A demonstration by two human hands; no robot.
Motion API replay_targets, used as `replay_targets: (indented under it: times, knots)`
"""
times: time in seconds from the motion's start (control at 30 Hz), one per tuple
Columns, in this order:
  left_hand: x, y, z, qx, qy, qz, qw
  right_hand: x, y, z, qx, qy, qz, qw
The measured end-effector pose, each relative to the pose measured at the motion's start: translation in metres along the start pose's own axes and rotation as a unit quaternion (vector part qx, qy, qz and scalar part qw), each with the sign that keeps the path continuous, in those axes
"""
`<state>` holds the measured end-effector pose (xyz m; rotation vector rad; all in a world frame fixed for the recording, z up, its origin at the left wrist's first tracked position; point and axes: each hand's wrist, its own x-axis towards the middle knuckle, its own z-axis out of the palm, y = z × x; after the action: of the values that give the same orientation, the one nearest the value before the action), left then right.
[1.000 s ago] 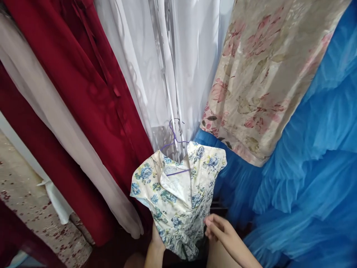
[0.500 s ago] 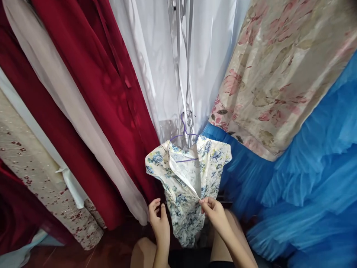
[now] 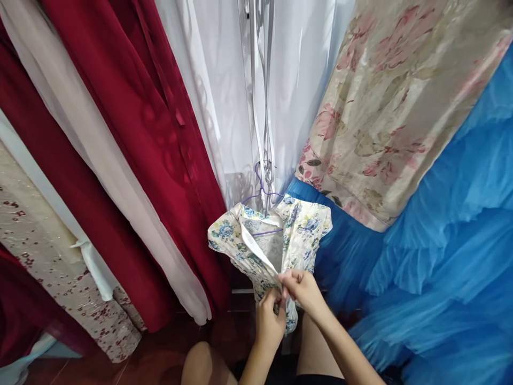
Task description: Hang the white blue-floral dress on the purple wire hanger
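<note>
A small cream dress (image 3: 306, 224) with blue flowers hangs in front of me on a purple hanger (image 3: 260, 184). Its front gapes in a V from the neck down. My right hand (image 3: 298, 286) pinches the dress at the bottom of that V. Just below and to the left, my left hand (image 3: 271, 315) has its fingers closed on the fabric of the dress, close against the right hand. What lies between the fingertips is partly hidden, and the lower part of the dress is bunched behind the hands.
Long dark red garments (image 3: 132, 117) hang at the left beside a beaded beige one (image 3: 52, 267). White fabric (image 3: 220, 80) hangs behind the hanger. At the right are a floral skirt (image 3: 385, 117) and ruffled blue tulle (image 3: 436, 289). Reddish floor tiles (image 3: 160, 358) show below.
My left hand has moved right, from beside the dress onto its front, and closed on it. My right hand has shifted slightly left and up. The lower part of the dress is drawn in.
</note>
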<state>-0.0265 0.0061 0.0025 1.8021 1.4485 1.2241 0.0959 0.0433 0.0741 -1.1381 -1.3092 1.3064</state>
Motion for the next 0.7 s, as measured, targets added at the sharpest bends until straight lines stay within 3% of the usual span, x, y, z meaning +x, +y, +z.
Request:
replay_targets:
  times: [0.17,0.27,0.37,0.43,0.57,0.63,0.7]
  knots:
    - [0.003,0.012,-0.005,0.140,-0.091,0.023,0.986,0.063,-0.096,-0.001,0.064,0.050,-0.101,0.992]
    - [0.003,0.011,-0.007,0.183,-0.136,0.025,0.973,0.085,-0.133,0.004,0.119,0.064,-0.126,0.983]
    - [0.013,0.008,-0.019,0.152,-0.145,0.018,0.978,0.084,-0.135,0.008,0.105,0.038,-0.132,0.985]
    - [0.032,0.016,-0.036,0.086,-0.111,0.025,0.990,0.077,-0.126,0.008,0.088,0.027,-0.131,0.987]
    - [0.095,0.064,-0.084,-0.009,0.069,0.103,0.992,0.064,-0.119,0.003,0.067,0.026,-0.142,0.987]
    - [0.127,0.094,-0.103,0.000,0.095,0.177,0.980,0.062,-0.124,0.001,0.043,0.016,-0.170,0.984]
    - [0.150,0.118,-0.113,0.044,0.078,0.235,0.968,0.065,-0.126,0.001,0.019,0.011,-0.196,0.980]
